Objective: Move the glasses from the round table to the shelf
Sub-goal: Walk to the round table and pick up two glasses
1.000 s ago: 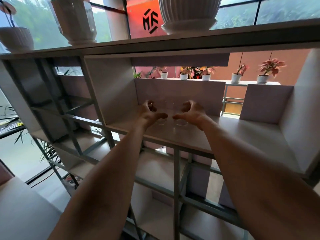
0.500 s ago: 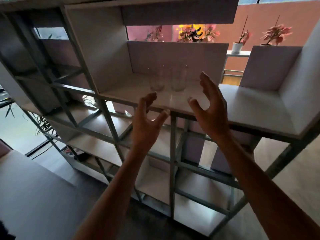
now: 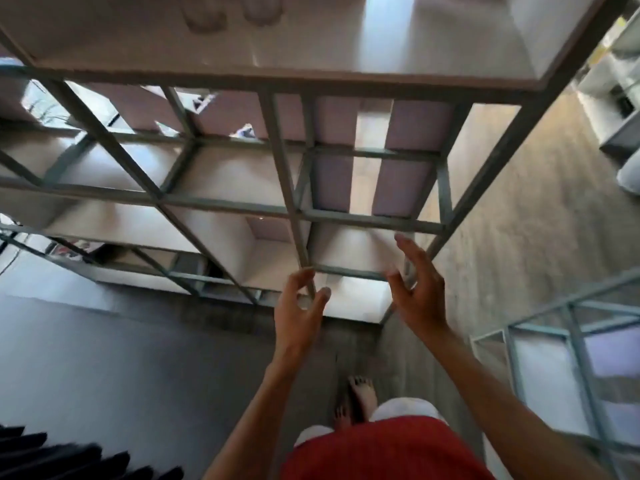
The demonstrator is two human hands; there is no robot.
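Note:
Two clear glasses stand side by side on the upper board of the shelf [image 3: 346,46], at the very top of the head view: the left glass [image 3: 204,15] and the right glass [image 3: 261,10], only their bases showing. My left hand [image 3: 299,313] and my right hand [image 3: 417,296] hang well below that board, in front of the lower shelf frame. Both hands are empty with fingers spread. The round table is out of view.
The shelf is a grey metal grid [image 3: 287,188] with pale boards and open cells. A second metal-framed unit [image 3: 568,341] stands at the right. Wooden floor [image 3: 540,202] lies to the right, my bare feet [image 3: 356,400] below, a dark slatted thing [image 3: 62,459] at bottom left.
My hands let go of the two glasses on the shelf and drew back and down. The view has tilted steeply downward toward the floor.

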